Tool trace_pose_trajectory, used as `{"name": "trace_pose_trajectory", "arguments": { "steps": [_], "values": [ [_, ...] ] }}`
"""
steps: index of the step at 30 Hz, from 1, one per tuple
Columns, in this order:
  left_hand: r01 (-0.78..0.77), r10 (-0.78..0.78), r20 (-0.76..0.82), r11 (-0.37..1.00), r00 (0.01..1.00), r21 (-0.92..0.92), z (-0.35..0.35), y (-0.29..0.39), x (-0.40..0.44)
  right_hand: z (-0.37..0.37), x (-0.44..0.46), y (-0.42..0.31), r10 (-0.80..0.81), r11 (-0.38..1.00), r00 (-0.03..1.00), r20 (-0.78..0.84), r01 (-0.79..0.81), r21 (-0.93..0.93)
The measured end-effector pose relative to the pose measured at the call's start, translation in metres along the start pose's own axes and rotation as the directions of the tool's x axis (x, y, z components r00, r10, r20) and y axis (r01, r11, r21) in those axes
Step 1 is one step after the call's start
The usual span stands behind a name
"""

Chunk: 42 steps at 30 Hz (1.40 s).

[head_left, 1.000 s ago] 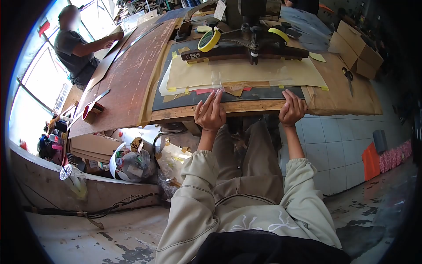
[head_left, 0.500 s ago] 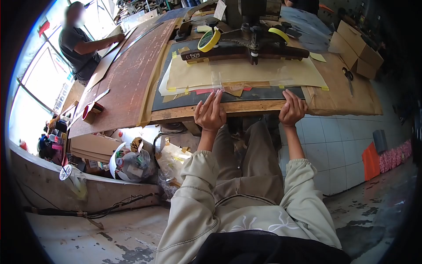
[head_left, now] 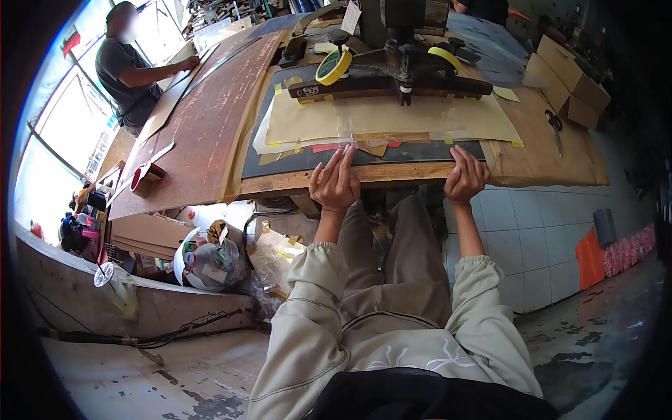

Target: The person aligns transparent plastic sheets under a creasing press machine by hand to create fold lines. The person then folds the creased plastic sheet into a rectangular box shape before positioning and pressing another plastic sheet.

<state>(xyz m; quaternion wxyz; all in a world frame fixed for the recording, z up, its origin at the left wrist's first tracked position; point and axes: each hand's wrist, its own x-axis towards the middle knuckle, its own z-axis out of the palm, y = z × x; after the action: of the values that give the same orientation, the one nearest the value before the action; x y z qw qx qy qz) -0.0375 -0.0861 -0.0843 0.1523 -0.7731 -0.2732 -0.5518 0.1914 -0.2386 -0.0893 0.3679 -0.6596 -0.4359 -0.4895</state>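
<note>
The front edge of a wooden board point(head_left: 402, 173) lies across the work in front of me. My left hand point(head_left: 336, 178) is closed over its middle, with fingers bent onto the top and the thumb hidden. My right hand point(head_left: 466, 173) grips the same edge farther right, its thumb likewise out of sight. On the board rests a dark mat point(head_left: 280, 166) bearing stacked tan sheets point(head_left: 392, 119). Clear tape point(head_left: 344, 128) and pink scraps stick out just ahead of my left fingertips. A dark press head point(head_left: 392, 87) sits above the sheets.
Yellow tape rolls point(head_left: 333, 66) hang on the press. Scissors point(head_left: 555, 129) and a cardboard box point(head_left: 570, 80) are at the right. A brown tabletop point(head_left: 210, 126) extends left, with a red-and-black container point(head_left: 145, 180). Another person point(head_left: 128, 73) stands far left. A rubbish bin point(head_left: 210, 259) is below.
Both hands keep their hold on the board edge, with hardly any shift. The person at the far left has moved slightly, head and arm.
</note>
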Motion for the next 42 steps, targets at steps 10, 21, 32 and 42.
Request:
{"name": "trace_pose_trajectory", "arguments": {
  "steps": [10,21,32,42],
  "values": [
    [-0.019,0.019,0.003,0.998,1.000,0.052,-0.0005,0.0001,0.0013,-0.0010,0.0005,-0.0006,0.001,1.000,1.000,0.003,-0.001,-0.001],
    [-0.017,0.017,0.003,0.999,1.000,0.051,-0.0007,0.0002,0.0013,-0.0003,0.0002,0.0000,0.003,1.000,1.000,0.003,-0.003,0.003],
    [-0.015,0.015,0.005,0.999,1.000,0.038,-0.0005,-0.0001,0.0003,-0.0011,0.0011,-0.0008,0.000,1.000,1.000,-0.003,0.000,0.002],
    [-0.008,0.008,-0.013,1.000,1.000,0.016,-0.0004,0.0002,0.0001,-0.0008,0.0010,-0.0008,-0.012,1.000,1.000,-0.006,0.012,-0.005]
  ]
}}
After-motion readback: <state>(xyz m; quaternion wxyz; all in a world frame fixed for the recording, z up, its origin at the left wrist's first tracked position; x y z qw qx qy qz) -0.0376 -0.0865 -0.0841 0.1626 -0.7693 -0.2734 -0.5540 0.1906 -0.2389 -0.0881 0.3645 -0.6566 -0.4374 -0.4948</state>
